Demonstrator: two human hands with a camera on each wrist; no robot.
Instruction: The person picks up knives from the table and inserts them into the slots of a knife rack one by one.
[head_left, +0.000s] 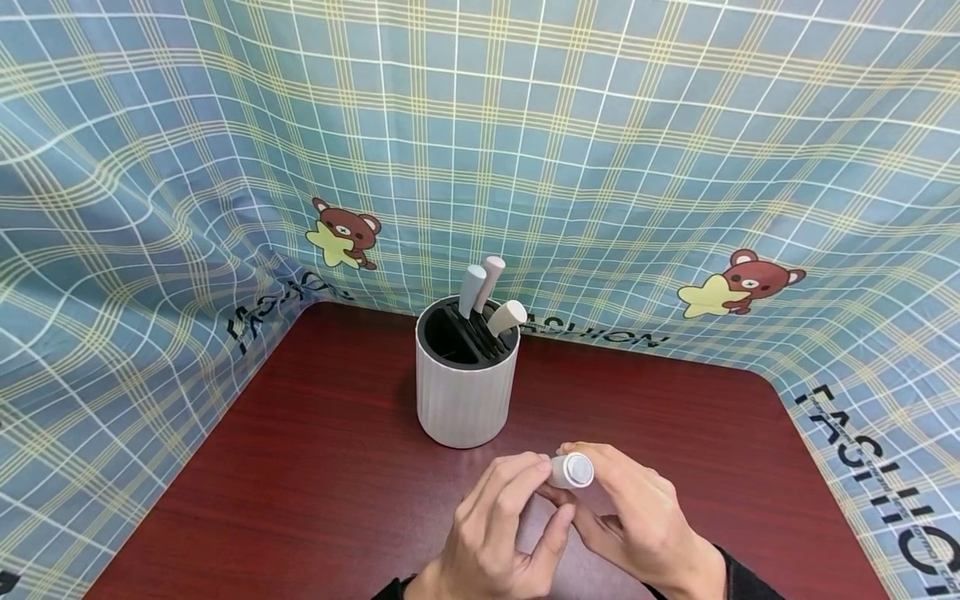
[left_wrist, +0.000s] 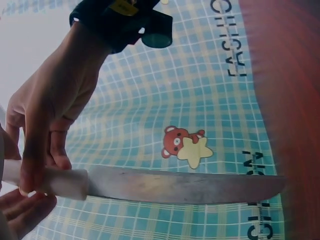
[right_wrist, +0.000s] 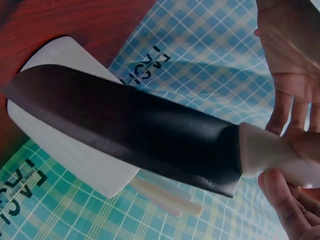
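Observation:
A kitchen knife (left_wrist: pixel 185 187) with a white handle hangs upright, blade down, between both hands over the table. In the head view its handle end (head_left: pixel 577 470) faces up. My right hand (head_left: pixel 637 508) pinches the handle from the right between thumb and fingers. From the left, my left hand (head_left: pixel 498 525) holds the same handle at its fingertips, its thumb close to the right hand's fingers. The right wrist view shows the broad blade (right_wrist: pixel 135 125), dark on this side, overlapping a white ribbed knife block (head_left: pixel 465 404) that stands farther back on the table.
The block has a black slotted insert (head_left: pixel 450 337). Light blue (head_left: pixel 472 290), pink (head_left: pixel 491 282) and white (head_left: pixel 508 317) knife handles stick up from it. Behind the dark red table (head_left: pixel 315 433) hangs a blue checked cloth (head_left: pixel 600 167) with printed bears, enclosing its back and sides.

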